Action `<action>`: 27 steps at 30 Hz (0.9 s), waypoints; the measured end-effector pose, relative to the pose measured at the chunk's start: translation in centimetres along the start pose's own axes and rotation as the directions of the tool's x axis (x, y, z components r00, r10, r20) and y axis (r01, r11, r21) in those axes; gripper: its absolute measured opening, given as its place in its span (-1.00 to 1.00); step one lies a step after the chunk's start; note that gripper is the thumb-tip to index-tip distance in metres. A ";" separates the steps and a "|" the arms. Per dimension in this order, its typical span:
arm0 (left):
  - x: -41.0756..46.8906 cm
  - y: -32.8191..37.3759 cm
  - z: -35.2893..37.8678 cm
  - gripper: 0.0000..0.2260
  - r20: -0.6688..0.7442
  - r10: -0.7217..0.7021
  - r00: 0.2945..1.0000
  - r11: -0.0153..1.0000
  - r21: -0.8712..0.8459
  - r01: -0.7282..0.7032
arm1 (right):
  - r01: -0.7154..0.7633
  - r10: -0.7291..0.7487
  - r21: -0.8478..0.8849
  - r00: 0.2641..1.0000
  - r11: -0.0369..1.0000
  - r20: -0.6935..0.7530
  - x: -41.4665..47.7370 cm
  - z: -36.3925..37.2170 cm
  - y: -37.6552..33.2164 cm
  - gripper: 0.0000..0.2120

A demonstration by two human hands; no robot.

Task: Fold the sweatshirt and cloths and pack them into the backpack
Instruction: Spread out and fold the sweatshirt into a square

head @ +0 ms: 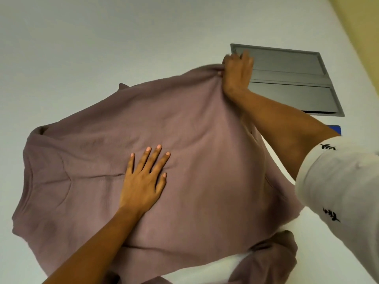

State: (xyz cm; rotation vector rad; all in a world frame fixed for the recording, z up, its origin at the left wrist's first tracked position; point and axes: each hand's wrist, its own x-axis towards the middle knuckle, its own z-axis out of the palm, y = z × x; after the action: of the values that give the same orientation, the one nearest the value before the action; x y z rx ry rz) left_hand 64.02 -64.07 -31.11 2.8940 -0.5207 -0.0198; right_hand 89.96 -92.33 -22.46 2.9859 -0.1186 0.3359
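Sweatshirt [194, 160]: mauve, spread flat across white table [102, 48]; faint chest marking, not legible.
Left hand [143, 181]: flat on the sweatshirt's middle, fingers straight and spread.
Right hand [238, 72]: pinches the bunched far edge of the sweatshirt, over a grey hatch panel [287, 78].
White sleeve [338, 191]: small black printed marks, unreadable.
Blue item [335, 129]: only an edge shows, beside the panel.
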 end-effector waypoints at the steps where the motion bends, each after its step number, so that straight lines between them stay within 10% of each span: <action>1: 0.1 0.0 0.0 -0.51 0.000 -0.002 1.000 1.000 0.000 0.002 | -0.072 0.079 0.067 0.991 0.995 -0.106 0.2 -0.4 -0.2 -0.80; 7: 0.1 0.1 -0.1 -0.50 0.006 -0.029 1.000 1.000 -0.009 0.029 | 0.016 0.046 0.379 0.987 0.925 -0.152 -2.7 1.4 -1.4 -0.60; 12: 0.2 0.1 -0.1 -0.50 0.023 -0.032 0.999 0.999 -0.004 0.032 | -0.271 0.227 0.310 0.959 0.911 0.171 -9.7 4.3 -1.0 -0.44; 22: 0.2 0.2 -0.1 -0.50 0.037 -0.043 0.998 0.999 -0.023 0.044 | -0.015 -0.053 0.328 0.979 0.944 0.197 -27.3 2.2 -2.2 -0.37; 27: 0.1 0.0 -0.1 -0.50 0.056 -0.022 0.998 1.000 -0.015 0.023 | -0.292 0.234 0.252 0.943 0.923 0.238 -29.2 2.3 2.8 -0.32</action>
State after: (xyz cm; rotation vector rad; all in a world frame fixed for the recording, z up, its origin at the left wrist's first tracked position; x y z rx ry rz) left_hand 64.10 -64.05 -31.01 2.8912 -0.4956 -0.1076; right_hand 61.83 -93.60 -30.90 3.2873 -0.5450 0.0747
